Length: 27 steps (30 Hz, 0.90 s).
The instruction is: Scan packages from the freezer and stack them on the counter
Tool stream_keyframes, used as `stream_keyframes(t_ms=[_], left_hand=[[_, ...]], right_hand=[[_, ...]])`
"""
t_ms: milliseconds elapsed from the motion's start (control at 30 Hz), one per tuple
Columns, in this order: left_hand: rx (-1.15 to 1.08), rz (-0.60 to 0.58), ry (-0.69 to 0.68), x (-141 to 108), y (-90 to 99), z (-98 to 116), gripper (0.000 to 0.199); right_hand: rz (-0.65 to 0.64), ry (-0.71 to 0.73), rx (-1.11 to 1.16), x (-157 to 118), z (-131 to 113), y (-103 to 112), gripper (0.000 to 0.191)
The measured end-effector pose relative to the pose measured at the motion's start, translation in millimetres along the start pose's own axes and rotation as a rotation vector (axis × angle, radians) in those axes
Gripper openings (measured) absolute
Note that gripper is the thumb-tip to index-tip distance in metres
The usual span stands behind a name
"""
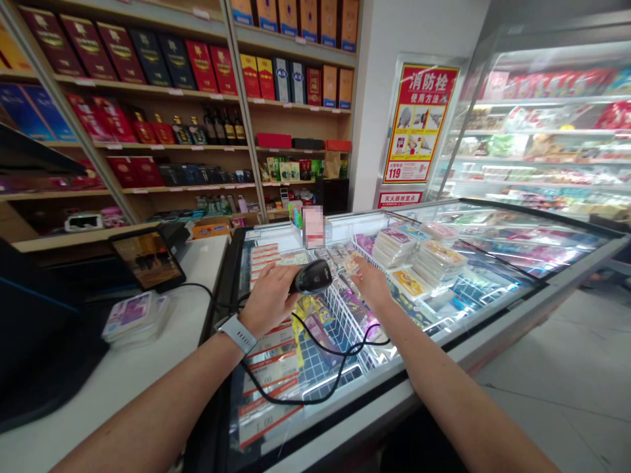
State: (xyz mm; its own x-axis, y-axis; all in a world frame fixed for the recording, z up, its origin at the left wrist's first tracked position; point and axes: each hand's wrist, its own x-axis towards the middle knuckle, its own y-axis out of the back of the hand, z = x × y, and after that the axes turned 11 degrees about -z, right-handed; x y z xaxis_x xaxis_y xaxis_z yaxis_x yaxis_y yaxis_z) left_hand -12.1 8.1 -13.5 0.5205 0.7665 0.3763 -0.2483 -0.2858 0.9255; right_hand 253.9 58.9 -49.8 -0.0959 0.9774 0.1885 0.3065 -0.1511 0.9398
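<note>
My left hand point(270, 292), with a pale watch strap point(238, 334) at the wrist, is wrapped round a black barcode scanner point(314, 277). Its black cable point(340, 368) loops across the glass top of a chest freezer point(276, 453). To the right of the scanner, my right hand point(373, 284) reaches over the glass with its fingers closed; whatever small thing sits at the fingertips is too unclear to name. Just beyond it lie stacks of flat clear-wrapped packs point(438, 260). Beneath the glass, white wire baskets point(340, 315) hold colourful packets.
On the white counter point(197, 328) at left, more flat packs point(132, 315) lie beside a small screen point(146, 256). Price labels point(269, 394) line the freezer's left side. Shelves of boxes and bottles point(221, 125) stand behind; a lit display fridge point(547, 131) is at right.
</note>
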Motion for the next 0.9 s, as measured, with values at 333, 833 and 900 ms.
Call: stream_keyframes(t_ms=[333, 833, 900], left_hand=[[-0.013, 0.01, 0.012, -0.2, 3.5, 0.7, 0.038], [-0.01, 0.031, 0.011, 1.0, 1.0, -2.2, 0.04], [-0.012, 0.03, 0.016, 1.1, 0.4, -2.6, 0.041]], right_hand=[[0.274, -0.073, 0.031, -6.7, 8.6, 0.7, 0.03], [0.334, -0.043, 0.227, 1.4, 25.6, -7.3, 0.041], [0.299, -0.056, 0.233, 0.8, 25.4, -7.2, 0.041]])
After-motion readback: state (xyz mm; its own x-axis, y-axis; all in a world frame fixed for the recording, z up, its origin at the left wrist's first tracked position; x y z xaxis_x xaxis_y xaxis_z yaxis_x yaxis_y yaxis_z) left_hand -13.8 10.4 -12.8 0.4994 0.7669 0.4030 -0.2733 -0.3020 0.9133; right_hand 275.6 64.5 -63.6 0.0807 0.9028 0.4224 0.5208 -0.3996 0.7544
